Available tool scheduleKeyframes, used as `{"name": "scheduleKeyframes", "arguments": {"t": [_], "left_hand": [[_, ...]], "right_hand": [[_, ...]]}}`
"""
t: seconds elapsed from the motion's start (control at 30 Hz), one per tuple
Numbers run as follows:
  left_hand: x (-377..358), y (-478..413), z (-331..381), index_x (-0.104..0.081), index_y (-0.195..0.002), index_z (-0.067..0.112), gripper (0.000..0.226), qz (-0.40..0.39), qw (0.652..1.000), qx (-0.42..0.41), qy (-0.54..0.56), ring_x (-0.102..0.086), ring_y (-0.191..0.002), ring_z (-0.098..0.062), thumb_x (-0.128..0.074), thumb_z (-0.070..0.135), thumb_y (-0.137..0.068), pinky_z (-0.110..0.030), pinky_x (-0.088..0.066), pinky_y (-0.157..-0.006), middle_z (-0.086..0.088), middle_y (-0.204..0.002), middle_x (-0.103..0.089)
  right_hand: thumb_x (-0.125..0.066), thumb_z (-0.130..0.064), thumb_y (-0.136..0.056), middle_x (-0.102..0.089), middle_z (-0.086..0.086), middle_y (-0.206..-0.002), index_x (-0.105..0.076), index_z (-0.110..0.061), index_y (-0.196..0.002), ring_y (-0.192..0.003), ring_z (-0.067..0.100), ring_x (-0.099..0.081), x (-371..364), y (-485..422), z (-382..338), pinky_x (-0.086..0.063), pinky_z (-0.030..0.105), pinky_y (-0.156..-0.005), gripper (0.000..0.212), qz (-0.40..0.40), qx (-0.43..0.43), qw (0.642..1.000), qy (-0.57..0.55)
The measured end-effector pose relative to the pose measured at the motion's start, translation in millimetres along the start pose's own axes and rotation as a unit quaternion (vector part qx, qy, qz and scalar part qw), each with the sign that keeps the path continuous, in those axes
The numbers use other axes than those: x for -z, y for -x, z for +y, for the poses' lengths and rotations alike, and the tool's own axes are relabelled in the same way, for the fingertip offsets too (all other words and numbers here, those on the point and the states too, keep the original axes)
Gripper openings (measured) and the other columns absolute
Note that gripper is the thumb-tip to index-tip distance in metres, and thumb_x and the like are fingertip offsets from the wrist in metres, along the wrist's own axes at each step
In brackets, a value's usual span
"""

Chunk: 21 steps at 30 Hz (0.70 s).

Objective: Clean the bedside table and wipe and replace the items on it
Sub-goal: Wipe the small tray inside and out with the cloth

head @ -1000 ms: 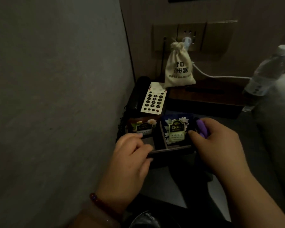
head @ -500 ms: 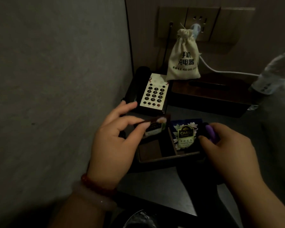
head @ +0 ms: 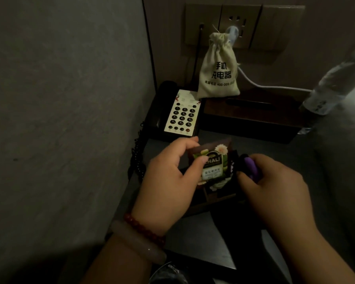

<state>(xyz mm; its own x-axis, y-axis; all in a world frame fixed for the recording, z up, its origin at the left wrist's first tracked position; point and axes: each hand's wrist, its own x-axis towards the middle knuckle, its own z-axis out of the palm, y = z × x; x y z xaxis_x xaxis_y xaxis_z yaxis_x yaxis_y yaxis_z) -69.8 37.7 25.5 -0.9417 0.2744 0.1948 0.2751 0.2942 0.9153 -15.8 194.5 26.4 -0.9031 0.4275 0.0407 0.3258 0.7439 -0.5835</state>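
Note:
My left hand [head: 168, 181] pinches a brown tea packet [head: 212, 162] and holds it above the dark divided tray [head: 213, 198] on the bedside table [head: 195, 232]. The packet covers most of the blue tea packet [head: 221, 184] still standing in the tray. My right hand [head: 275, 187] grips a purple object [head: 251, 168] at the tray's right side, with a dark cloth [head: 240, 238] hanging below it.
A black telephone [head: 180, 117] with a white keypad stands at the back left, its coiled cord along the wall. A cloth drawstring bag [head: 217, 68] sits on a dark tissue box [head: 252, 117]. A water bottle [head: 334, 83] leans at the right. A white cable runs from the wall sockets [head: 242, 25].
My left hand has taken the brown tea packet out of the tray's left compartment and lifted it to the right, over the blue packet. My right hand has stayed at the tray.

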Motion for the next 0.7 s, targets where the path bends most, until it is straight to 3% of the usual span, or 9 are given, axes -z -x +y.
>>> {"name": "scheduleKeyframes", "arguments": {"t": [0.1, 0.17, 0.3, 0.43, 0.57, 0.7], "left_hand": [[-4, -1, -1, -0.058, -0.096, 0.033, 0.015, -0.033, 0.999, 0.004, -0.02, -0.059, -0.095, 0.01, -0.065, 0.023, -0.086, -0.02, -0.057, -0.073, 0.023, -0.103, -0.063], [-8, -2, -1, -0.056, -0.098, 0.033, 0.018, -0.045, 0.997, -0.001, -0.056, -0.063, -0.086, 0.002, -0.065, 0.025, -0.086, -0.026, -0.057, -0.069, 0.017, -0.096, -0.064], [-15, -4, -2, -0.056, -0.094, 0.033, 0.017, -0.01, 0.996, -0.024, -0.083, -0.066, -0.074, -0.01, -0.068, 0.028, -0.083, -0.032, -0.057, -0.063, 0.016, -0.092, -0.065], [-20, -5, 3, -0.059, -0.088, 0.034, 0.022, 0.057, 0.997, -0.039, -0.025, -0.063, -0.086, 0.006, -0.073, 0.02, -0.079, -0.018, -0.054, -0.073, 0.018, -0.09, -0.067], [-10, -8, 20, -0.055, -0.086, 0.042, 0.04, 0.179, 0.977, -0.09, 0.077, -0.064, -0.086, 0.008, -0.073, 0.007, -0.078, -0.007, -0.048, -0.07, 0.029, -0.088, -0.065], [9, -10, 18, -0.052, -0.095, 0.044, 0.038, 0.223, 0.96, -0.167, -0.022, -0.059, -0.098, 0.009, -0.068, 0.012, -0.084, -0.007, -0.047, -0.078, 0.023, -0.098, -0.06]], "right_hand": [[-0.062, -0.031, -0.083, -0.053, -0.013, -0.077, -0.059, -0.031, -0.097, -0.073, 0.006, -0.054, 0, 0, 4, -0.053, 0.036, -0.068, 0.015, 0.016, 0.003, 1.0, 0.001], [-0.063, -0.031, -0.083, -0.052, -0.015, -0.076, -0.058, -0.034, -0.098, -0.072, 0.003, -0.053, 0, 0, 6, -0.051, 0.029, -0.063, 0.016, 0.021, 0.012, 1.0, -0.006], [-0.063, -0.031, -0.084, -0.049, -0.019, -0.076, -0.057, -0.036, -0.102, -0.07, 0.0, -0.05, 1, -3, 11, -0.043, 0.02, -0.059, 0.02, 0.027, 0.014, 1.0, -0.006], [-0.064, -0.03, -0.083, -0.053, -0.015, -0.075, -0.061, -0.029, -0.096, -0.069, 0.002, -0.051, 2, -5, 14, -0.047, 0.028, -0.06, 0.014, 0.041, 0.009, 0.999, 0.001], [-0.065, -0.03, -0.083, -0.046, -0.019, -0.07, -0.06, -0.031, -0.096, -0.063, -0.006, -0.042, 4, -8, 19, -0.031, 0.015, -0.052, 0.014, 0.056, -0.001, 0.998, 0.033], [-0.066, -0.026, -0.083, -0.048, -0.012, -0.071, -0.064, -0.026, -0.099, -0.06, -0.005, -0.038, 10, -13, 28, -0.026, 0.014, -0.051, 0.016, 0.081, -0.03, 0.995, 0.049]]}}
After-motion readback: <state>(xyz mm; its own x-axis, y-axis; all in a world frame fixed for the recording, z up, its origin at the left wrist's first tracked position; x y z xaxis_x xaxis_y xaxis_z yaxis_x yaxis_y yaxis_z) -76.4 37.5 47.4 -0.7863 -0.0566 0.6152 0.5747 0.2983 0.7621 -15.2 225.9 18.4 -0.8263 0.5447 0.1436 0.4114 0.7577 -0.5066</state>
